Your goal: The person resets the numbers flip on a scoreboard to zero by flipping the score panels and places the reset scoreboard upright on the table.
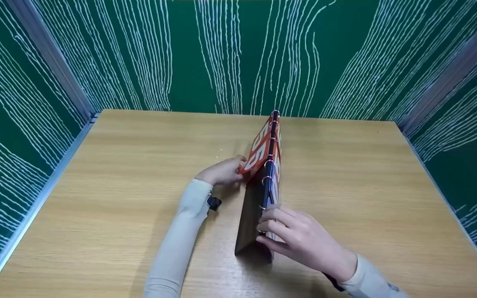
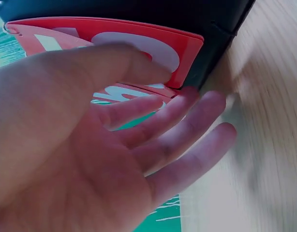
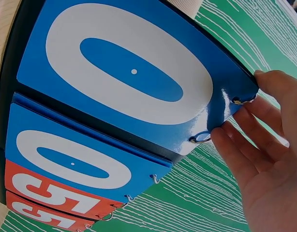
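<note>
Head view, flip scoreboard: the flip scoreboard (image 1: pixel 247 225) stands tent-like on the table (image 1: pixel 97 186), between the two hands, its long axis running from the person's side toward the far wall.
Head view, ridge: metal rings (image 1: pixel 266 180) line the top edge; the right hand (image 1: pixel 304 236) is at the near end of this ridge.
Head view, red cards: the red cards (image 1: pixel 260 147) hang on the far half of the left face, angled out from it; the left hand (image 1: pixel 224 171) meets their lower near corner, so they lie forward and to the right of its fingertips, and it is the nearer hand.
Left wrist view, left grip: the thumb (image 2: pixel 114 65) lies across a red card, with the other fingers loosely spread below; whether they close on its back I cannot tell.
Right wrist view, right grip: a narrow hold on the scoreboard's top corner, thumb at the end, fingertips by the rings.
Right wrist view, right face: two blue zeros (image 3: pixel 61 38) sit nearest that hand, the red fives (image 3: pixel 49 191) farther along.
</note>
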Demonstrator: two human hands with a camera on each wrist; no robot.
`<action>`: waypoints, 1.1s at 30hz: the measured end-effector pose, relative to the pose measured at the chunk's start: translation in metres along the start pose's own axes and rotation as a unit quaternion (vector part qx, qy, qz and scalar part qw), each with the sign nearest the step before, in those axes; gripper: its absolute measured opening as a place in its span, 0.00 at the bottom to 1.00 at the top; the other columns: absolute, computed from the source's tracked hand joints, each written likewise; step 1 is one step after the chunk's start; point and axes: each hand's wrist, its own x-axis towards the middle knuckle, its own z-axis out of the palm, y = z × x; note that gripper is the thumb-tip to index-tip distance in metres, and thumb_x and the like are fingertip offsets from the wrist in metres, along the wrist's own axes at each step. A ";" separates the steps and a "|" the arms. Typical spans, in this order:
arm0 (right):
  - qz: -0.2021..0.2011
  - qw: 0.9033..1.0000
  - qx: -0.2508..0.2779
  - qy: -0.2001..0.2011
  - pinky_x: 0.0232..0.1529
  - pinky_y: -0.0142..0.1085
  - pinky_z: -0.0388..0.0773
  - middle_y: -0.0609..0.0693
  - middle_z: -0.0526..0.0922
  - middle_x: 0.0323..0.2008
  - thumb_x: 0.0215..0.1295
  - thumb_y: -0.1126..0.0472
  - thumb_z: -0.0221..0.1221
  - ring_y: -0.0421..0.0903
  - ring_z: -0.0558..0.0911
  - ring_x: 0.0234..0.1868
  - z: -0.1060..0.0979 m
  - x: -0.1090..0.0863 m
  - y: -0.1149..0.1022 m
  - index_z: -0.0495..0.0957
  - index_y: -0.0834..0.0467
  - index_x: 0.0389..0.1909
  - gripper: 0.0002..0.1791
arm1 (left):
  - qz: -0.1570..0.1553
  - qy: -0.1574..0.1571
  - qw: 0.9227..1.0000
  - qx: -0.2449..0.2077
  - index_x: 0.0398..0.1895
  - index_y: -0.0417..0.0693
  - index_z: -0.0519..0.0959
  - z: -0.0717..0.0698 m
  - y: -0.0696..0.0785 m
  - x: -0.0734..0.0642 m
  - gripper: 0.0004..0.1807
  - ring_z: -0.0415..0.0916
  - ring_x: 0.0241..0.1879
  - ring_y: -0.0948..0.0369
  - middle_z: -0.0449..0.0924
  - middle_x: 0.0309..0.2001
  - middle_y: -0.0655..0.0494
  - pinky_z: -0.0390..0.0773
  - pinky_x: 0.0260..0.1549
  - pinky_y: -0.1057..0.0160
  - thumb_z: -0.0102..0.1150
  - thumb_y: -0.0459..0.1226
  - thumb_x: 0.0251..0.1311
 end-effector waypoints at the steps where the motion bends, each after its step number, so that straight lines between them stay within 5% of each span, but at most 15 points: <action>1: 0.001 1.000 0.002 -0.001 0.50 0.34 0.84 0.45 0.83 0.42 0.71 0.57 0.62 0.45 0.85 0.47 0.000 0.000 0.000 0.82 0.55 0.39 0.06 | 0.000 -0.003 1.000 -0.004 0.75 0.41 0.60 -0.001 0.000 -0.001 0.32 0.77 0.44 0.55 0.77 0.62 0.42 0.77 0.43 0.63 0.56 0.31 0.70; 9: 0.003 1.000 0.004 -0.001 0.49 0.34 0.84 0.45 0.83 0.42 0.71 0.57 0.62 0.44 0.84 0.47 0.000 0.000 -0.001 0.82 0.55 0.39 0.06 | 0.024 0.015 0.999 0.043 0.68 0.33 0.68 -0.004 -0.004 0.001 0.30 0.71 0.62 0.50 0.68 0.70 0.39 0.69 0.70 0.52 0.58 0.31 0.63; 22: 0.001 1.000 0.005 -0.005 0.50 0.35 0.84 0.45 0.83 0.42 0.69 0.57 0.64 0.45 0.85 0.47 0.000 0.001 -0.001 0.82 0.55 0.38 0.06 | -0.052 0.032 0.997 0.050 0.66 0.34 0.67 -0.012 -0.005 -0.011 0.25 0.74 0.52 0.49 0.76 0.61 0.38 0.76 0.62 0.49 0.52 0.36 0.70; 33: 0.006 1.000 0.003 -0.001 0.50 0.34 0.84 0.44 0.83 0.41 0.68 0.58 0.65 0.45 0.85 0.47 -0.001 0.000 0.000 0.82 0.55 0.38 0.05 | -0.119 0.100 0.985 0.077 0.74 0.36 0.59 -0.031 -0.002 -0.023 0.34 0.77 0.50 0.49 0.78 0.63 0.41 0.79 0.54 0.51 0.53 0.45 0.71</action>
